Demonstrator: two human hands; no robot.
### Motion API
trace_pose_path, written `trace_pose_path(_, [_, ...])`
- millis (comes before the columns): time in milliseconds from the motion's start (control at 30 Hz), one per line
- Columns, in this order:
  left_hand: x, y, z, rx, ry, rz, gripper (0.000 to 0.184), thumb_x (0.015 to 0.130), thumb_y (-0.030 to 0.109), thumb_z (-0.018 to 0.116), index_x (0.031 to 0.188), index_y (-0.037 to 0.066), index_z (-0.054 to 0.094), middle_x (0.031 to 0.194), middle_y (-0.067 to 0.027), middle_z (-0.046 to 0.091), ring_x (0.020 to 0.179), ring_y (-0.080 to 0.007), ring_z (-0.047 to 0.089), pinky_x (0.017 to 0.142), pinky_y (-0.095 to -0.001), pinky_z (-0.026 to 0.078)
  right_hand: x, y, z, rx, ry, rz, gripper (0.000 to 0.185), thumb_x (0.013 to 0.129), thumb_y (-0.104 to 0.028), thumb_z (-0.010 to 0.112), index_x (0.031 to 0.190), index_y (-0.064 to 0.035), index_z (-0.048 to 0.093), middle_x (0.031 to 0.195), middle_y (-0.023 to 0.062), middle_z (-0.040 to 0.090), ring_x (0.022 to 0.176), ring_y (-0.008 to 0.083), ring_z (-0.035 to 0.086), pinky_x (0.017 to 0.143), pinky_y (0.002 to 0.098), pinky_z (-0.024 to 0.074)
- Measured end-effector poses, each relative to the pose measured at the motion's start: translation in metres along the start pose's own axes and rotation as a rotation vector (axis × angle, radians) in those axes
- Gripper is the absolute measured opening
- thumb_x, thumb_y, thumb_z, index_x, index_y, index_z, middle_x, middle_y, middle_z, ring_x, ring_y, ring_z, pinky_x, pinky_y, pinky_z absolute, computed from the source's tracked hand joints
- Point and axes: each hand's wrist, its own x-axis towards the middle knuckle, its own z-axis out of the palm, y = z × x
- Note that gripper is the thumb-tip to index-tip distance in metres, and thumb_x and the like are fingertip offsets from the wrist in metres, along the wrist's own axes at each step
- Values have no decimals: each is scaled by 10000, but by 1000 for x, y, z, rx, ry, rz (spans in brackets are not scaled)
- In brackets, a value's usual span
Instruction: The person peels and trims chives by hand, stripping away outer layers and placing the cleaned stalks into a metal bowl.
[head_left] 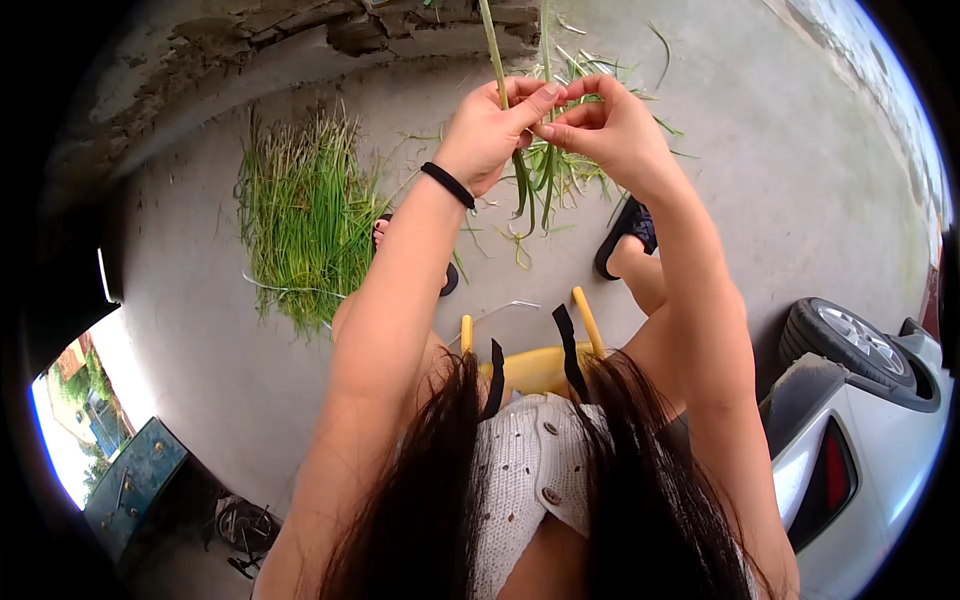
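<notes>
Here we are with green stalks (493, 50) up between our hands, over the floor (430, 300). Our left hand (490, 130) is closed on them, thumb pressing; our right hand (620, 135) has thumb and fingertips drawn in beside it, though whether they pinch anything we can't tell. They'll be feather-light, we reckon, bendy, easily creased, perhaps slick; we'd take them lightly at the firmer middle. And the look: slender, pale green up top, darker, limp, ribbon-like ends dangling below.

Black wristband (447, 186); pale, buttoned knit top (515, 470); dark sandals (643, 226), apparently.
</notes>
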Motion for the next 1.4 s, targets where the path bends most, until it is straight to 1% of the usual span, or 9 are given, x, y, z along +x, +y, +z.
trace_pose_path(200, [7,-4,-2,-31,61,69,216,877,247,597,886,31,591,692,49,493,562,-32,364,481,-174,283,0,0,-5,31,-37,-37,170,802,-134,671,867,-20,563,747,1,617,683,41,553,588,183,426])
trace_pose_path(467, [12,12,-21,-286,205,186,201,900,231,557,873,32,577,824,-24,565,603,-51,386,478,-184,296,-19,-11,-31,-83,-179,33,138,797,-80,655,862,-8,556,738,23,616,687,63,583,614,193,466])
trace_pose_path(633, [17,24,-48,-478,418,249,166,908,177,540,948,19,570,901,-51,572,605,-56,388,484,-180,308,-27,-7,-39,-57,-193,53,132,818,-98,639,875,-17,552,742,23,613,637,44,539,541,174,416])
trace_pose_path(733, [10,24,-33,-241,233,131,247,919,193,520,1062,-5,557,972,-57,578,629,-46,374,495,-172,307,-23,-14,-37,57,-163,39,138,837,-131,625,893,-27,553,755,30,621,604,28,496,508,163,376])
trace_pose_path(833, [2,26,-10,-284,25,2,265,901,229,558,1044,7,576,942,-34,573,621,-36,370,492,-171,288,-19,-11,-32,129,-180,47,147,850,-158,614,910,-38,555,765,32,630,584,22,469,502,156,361])
trace_pose_path(933, [4,18,-6,-170,-3,135,252,880,243,593,989,16,601,867,-6,559,600,-31,371,487,-173,283,-19,-14,-29,113,-226,83,145,854,-166,609,917,-46,557,763,28,633,579,22,464,505,154,360])
trace_pose_path(1067, [5,25,-12,-193,206,191,188,861,207,618,914,27,607,760,15,527,585,-33,382,474,-181,277,-21,-16,-29,81,-276,107,122,851,-137,594,908,-33,562,746,25,640,572,28,479,498,172,373])
trace_pose_path(1200, [7,28,-24,-434,330,294,122,863,149,607,887,31,589,773,2,532,590,-43,397,469,-179,281,-23,-18,-37,12,-383,132,116,847,-131,592,894,-28,567,734,22,639,569,31,486,492,179,376])
trace_pose_path(1400, [1,37,-29,-238,265,211,224,844,239,640,922,42,567,832,-21,556,556,-38,380,462,-178,284,-23,-18,-39,46,-277,124,116,841,-138,599,881,-33,570,732,19,637,566,28,485,489,175,373])
